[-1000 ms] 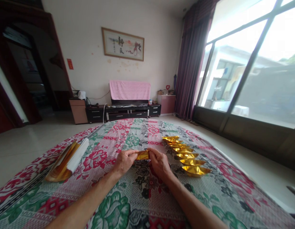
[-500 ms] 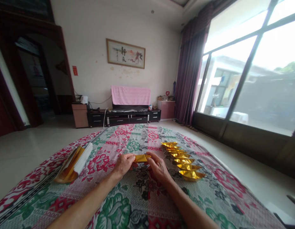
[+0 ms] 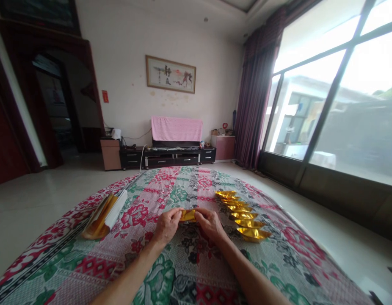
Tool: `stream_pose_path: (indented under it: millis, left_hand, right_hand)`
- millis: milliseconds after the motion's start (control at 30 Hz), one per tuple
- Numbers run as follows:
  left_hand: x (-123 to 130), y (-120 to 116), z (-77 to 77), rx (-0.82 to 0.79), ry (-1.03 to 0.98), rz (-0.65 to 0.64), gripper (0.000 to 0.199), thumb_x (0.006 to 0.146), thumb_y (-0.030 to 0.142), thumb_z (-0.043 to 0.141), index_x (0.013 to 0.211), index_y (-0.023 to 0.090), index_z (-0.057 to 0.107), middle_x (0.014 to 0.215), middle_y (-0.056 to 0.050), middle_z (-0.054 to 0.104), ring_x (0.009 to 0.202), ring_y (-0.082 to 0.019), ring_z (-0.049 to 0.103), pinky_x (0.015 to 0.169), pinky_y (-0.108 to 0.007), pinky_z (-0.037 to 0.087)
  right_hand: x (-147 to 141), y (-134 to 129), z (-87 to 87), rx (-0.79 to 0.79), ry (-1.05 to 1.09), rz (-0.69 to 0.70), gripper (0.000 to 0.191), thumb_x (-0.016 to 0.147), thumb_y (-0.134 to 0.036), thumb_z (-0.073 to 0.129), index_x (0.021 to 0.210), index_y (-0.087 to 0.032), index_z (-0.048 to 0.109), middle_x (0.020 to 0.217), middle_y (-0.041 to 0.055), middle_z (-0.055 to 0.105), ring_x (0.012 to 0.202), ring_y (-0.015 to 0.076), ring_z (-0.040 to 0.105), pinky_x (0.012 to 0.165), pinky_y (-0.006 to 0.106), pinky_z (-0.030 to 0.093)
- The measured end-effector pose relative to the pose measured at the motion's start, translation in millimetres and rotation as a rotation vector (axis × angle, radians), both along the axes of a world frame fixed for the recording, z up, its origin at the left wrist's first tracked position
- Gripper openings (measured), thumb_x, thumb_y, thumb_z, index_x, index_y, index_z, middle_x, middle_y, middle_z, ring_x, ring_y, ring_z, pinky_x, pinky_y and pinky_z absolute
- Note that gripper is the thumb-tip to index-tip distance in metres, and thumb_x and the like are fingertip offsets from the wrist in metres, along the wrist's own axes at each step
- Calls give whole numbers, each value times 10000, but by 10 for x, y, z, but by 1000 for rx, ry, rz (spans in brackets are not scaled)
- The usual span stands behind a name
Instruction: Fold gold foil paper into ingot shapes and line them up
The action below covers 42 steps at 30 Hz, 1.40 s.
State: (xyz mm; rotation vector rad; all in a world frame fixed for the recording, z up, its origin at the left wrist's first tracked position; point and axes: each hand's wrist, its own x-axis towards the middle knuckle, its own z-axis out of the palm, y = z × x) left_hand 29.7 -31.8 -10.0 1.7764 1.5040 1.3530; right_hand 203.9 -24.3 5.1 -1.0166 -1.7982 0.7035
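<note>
Between my two hands, a small folded piece of gold foil paper (image 3: 188,215) is held just over the patterned tablecloth. My left hand (image 3: 168,225) pinches its left end between thumb and fingers. At the other end, my right hand (image 3: 209,223) grips it the same way, thumb towards the middle. To the right of my right hand, several boat-shaped gold foil ingots (image 3: 253,234) stand in a row that runs away from me. A loose stack of gold and white paper sheets (image 3: 103,216), curled along its length, lies to the left.
The round table wears a floral cloth (image 3: 158,275) in red, green and grey. Beyond it, a black TV cabinet (image 3: 170,160) stands at the wall, with a pink cloth (image 3: 177,128) draped over the screen. A large window (image 3: 319,114) is on the right, a doorway (image 3: 62,106) on the left.
My right thumb and fingers have closed further over the right end of the gold foil paper. Both hands have dipped slightly, and the view has shifted a little.
</note>
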Motion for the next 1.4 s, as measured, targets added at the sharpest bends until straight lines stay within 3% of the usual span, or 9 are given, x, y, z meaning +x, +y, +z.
stream_pose_path:
  millis: [333,567,967,1100,1233,1333,1400]
  left_hand:
    - [12,-28,43,-22,-20,-9,347,788,360,423,945,180,674,906,-39,698,825,-179,632,710,-251,505]
    - [14,-20,44,-9,-38,-1,344,784,363,434,938,174,677,922,-47,696,856,-186,625,767,-269,488]
    - [-33,24,-14,-67,-178,-19,406,789,414,434,1011,148,644,950,-76,686,778,-199,648,657,-285,512]
    - [-31,32,-15,-72,-202,-18,429,792,441,427,1024,146,636,974,-83,680,802,-205,651,645,-278,513]
    - [-23,27,-3,-95,-205,7,430,789,450,428,1005,144,639,978,-84,680,825,-209,651,562,-239,504]
    - [-22,26,3,-157,-216,9,422,800,434,414,1027,145,622,919,-79,692,690,-185,663,464,-223,475]
    - [-27,31,1,-196,-233,4,403,806,410,416,1042,148,612,860,-72,699,608,-164,654,442,-218,465]
  right_hand:
    - [-15,-12,-8,9,-4,-48,294,774,-309,461,816,-142,699,608,-10,614,551,111,512,519,178,373]
    - [1,-13,-6,-82,72,-20,403,812,-404,405,968,-147,674,744,13,651,661,153,582,560,211,462]
    - [3,-23,-3,-94,186,-7,391,788,-416,454,960,-137,668,779,46,662,655,167,595,557,247,502]
    - [-6,-31,14,-129,235,-10,427,789,-444,459,1044,-134,602,746,51,656,606,162,599,531,249,495]
    - [-2,-60,22,-93,269,24,378,804,-387,437,1084,-151,531,829,49,642,655,145,598,553,229,478]
    - [3,-74,11,-8,247,-26,289,784,-284,427,1032,-165,514,937,43,612,653,107,566,586,207,457]
    - [1,-81,1,75,161,-51,262,771,-215,397,1002,-175,515,872,19,602,662,100,552,606,197,442]
